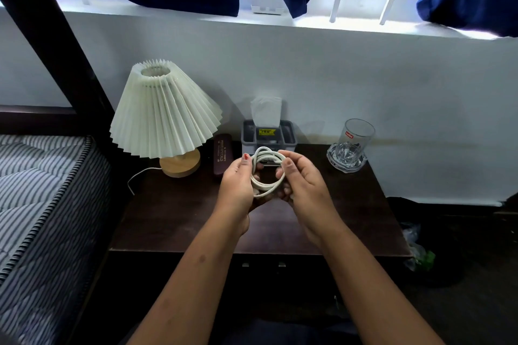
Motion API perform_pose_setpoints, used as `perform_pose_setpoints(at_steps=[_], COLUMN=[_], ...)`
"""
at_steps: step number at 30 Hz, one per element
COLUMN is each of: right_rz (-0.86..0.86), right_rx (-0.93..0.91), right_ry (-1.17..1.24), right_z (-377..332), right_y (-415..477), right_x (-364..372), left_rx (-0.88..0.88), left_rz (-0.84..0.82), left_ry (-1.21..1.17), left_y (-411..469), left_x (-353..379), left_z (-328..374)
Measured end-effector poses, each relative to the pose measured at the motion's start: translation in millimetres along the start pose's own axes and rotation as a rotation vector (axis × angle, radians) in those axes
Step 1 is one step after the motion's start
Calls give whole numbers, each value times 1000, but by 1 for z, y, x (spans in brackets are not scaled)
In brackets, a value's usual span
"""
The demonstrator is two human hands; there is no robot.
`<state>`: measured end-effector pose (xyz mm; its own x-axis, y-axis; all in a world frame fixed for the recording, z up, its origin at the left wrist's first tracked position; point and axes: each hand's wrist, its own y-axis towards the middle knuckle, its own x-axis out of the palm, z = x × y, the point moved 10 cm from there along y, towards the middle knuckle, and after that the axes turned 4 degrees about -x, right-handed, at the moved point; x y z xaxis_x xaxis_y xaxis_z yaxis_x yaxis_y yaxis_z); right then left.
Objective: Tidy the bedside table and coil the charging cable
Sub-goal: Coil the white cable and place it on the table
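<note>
1. Both hands grip the white charging cable (266, 173), which is wound into a few loose round loops held upright between them, above the middle of the dark wooden bedside table (173, 221).
2. Left hand (236, 186) is closed around the left side of the coil, its thumb pressed against the top of the loops.
3. Right hand (304, 183) is closed on the right side, thumb and forefinger pinching the strands near the top while the other fingers curl under the coil.
4. Behind the hands, against the wall, stands a grey organiser tray (291, 136) with a white tissue (266, 110) sticking up from it and a yellow label on its front.
5. Just left of the tray lies a dark maroon spectacle case (221, 152), lengthwise toward the wall.
6. At the back left corner is a lamp with a pleated cream shade (165, 109) on a round wooden base (180, 164); its thin white cord trails off the table's left edge.
7. At the back right corner, an empty clear drinking glass (357, 136) stands upright in a clear glass coaster (346, 161).
8. A striped mattress (36, 199) lies to the left of the table.
</note>
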<state>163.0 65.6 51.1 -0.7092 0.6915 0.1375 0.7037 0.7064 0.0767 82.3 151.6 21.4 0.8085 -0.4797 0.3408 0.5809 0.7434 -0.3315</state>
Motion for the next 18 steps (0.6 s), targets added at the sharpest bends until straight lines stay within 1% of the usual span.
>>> perform_pose_setpoints(at_steps=[2,5,7,8,10,11,12,13,16,18], right_rz=[67,112,139,162,224,264,298,319,363,381], right_rx=[42,87,66,25,-62,-76,-75,-59,17,33], right_ry=[65,117,73,-32,-384,-562,-685,-745,-795,-868], right_z=[5,10,7,1,-12,-17,-20,-21,-18,-17], right_y=[1,0,0,0,0,-1,-2,-4,-8,-9], right_x=[-8,-14,-19,-25,-38,-46,-52,-55,-59,-59], left_rx=[-18,-62,-84,-87,-85,-85,-83,-80,-63,-63], left_rz=[-59,-166,-218,-243,-279,-290,-301,-315,-360,-378], left_ry=[1,8,30,34,32,28,23,17,-4,-26], left_y=[-1,-2,-3,-4,-5,-6,-6,-6,-7,-8], left_x=[6,15,17,19,21,23,24,26,32,34], left_z=[-1,-4,-6,-7,-7,-7,-7,-7,-8,-8])
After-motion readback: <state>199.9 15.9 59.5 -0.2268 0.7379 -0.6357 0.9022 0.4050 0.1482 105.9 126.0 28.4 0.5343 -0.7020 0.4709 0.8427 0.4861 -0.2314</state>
